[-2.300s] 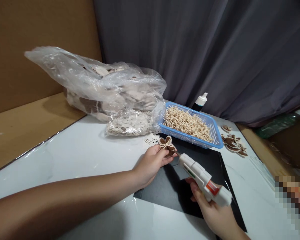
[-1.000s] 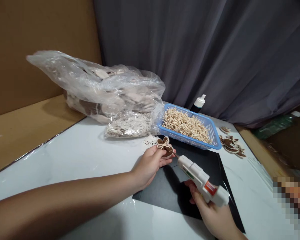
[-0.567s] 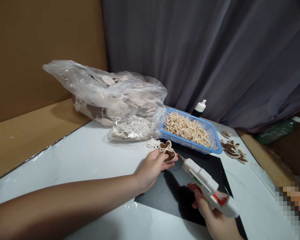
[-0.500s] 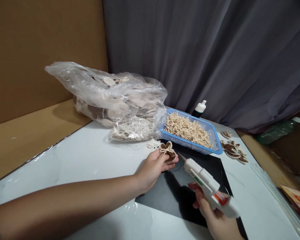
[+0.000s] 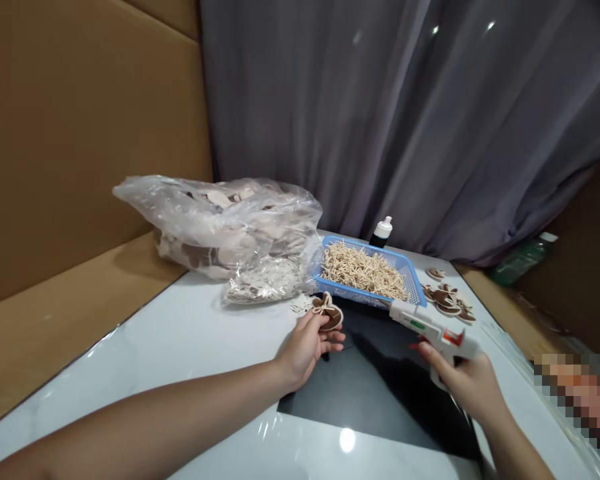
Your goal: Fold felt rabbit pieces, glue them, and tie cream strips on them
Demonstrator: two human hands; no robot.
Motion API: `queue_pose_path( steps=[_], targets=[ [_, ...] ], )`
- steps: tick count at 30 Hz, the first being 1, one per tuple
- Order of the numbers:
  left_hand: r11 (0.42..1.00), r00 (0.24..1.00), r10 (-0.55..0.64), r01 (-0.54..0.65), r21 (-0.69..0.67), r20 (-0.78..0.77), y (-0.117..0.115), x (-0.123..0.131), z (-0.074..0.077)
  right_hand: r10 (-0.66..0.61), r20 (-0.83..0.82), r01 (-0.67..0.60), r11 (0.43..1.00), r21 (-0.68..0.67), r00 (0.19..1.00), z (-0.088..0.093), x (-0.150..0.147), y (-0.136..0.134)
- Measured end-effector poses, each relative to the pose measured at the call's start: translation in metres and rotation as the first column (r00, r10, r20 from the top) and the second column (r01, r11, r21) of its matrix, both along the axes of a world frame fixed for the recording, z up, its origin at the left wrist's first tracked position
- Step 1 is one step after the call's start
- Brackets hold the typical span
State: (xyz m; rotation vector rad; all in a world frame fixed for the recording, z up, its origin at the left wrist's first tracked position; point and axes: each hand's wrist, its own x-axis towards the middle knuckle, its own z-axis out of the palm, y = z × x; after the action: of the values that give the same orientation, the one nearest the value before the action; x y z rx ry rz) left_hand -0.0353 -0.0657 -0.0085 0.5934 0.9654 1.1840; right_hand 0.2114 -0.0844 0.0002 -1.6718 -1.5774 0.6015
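Between the thumb and fingers of my left hand (image 5: 305,345) is a small brown felt bunny-shaped piece (image 5: 332,317) with a pale edge and a cream bow. My right hand (image 5: 467,380) is wrapped round the handle of a white glue gun (image 5: 425,325) with a red trigger. The gun's nozzle points left, near the front edge of a blue basket (image 5: 416,283), apart from the felt piece. Both hands are above a black mat (image 5: 375,400). The basket holds many cream cord bows (image 5: 363,270).
A clear plastic bag (image 5: 220,223) of brown and cream felt pieces stands behind, with a smaller bag of white pieces (image 5: 265,280) before it. Several finished-looking felt pieces (image 5: 447,300) lie right of the basket. A white-capped bottle (image 5: 381,232) and a green bottle (image 5: 523,260) are at the back.
My right hand has moved the glue gun rightward, away from the felt piece, and its nozzle has swung toward the basket. My left hand still holds the piece, now tilted. The view has shifted.
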Motion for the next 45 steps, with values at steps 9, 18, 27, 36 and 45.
queue_pose_path(
  steps=[9, 18, 27, 36, 45],
  targets=[
    [0.973, 0.994, 0.017, 0.009, 0.230, -0.112, -0.001, -0.007, -0.006, -0.191, 0.057, 0.196, 0.872, -0.448, 0.980, -0.013, 0.057, 0.003],
    [0.893, 0.986, 0.160, -0.168, 0.418, 0.056, 0.011, -0.026, 0.074, -0.002, 0.395, 0.199, 0.865, -0.460, 0.919, -0.002, 0.063, 0.006],
    [0.842, 0.982, 0.181, -0.178, 0.509, 0.045, 0.006, -0.031, 0.089, 0.165, 0.528, -0.134, 0.986, -0.095, 0.833, 0.026, -0.063, 0.024],
    [0.885, 0.990, 0.119, -0.072, 0.460, -0.072, 0.002, -0.029, 0.059, 0.346, 0.220, -0.345, 0.938, -0.044, 0.912, -0.012, -0.177, 0.066],
    [0.915, 0.988, 0.044, 0.020, 0.402, -0.149, 0.006, -0.024, 0.038, 0.365, 0.030, -0.365, 0.931, -0.002, 0.930, -0.002, -0.137, 0.048]
  ],
)
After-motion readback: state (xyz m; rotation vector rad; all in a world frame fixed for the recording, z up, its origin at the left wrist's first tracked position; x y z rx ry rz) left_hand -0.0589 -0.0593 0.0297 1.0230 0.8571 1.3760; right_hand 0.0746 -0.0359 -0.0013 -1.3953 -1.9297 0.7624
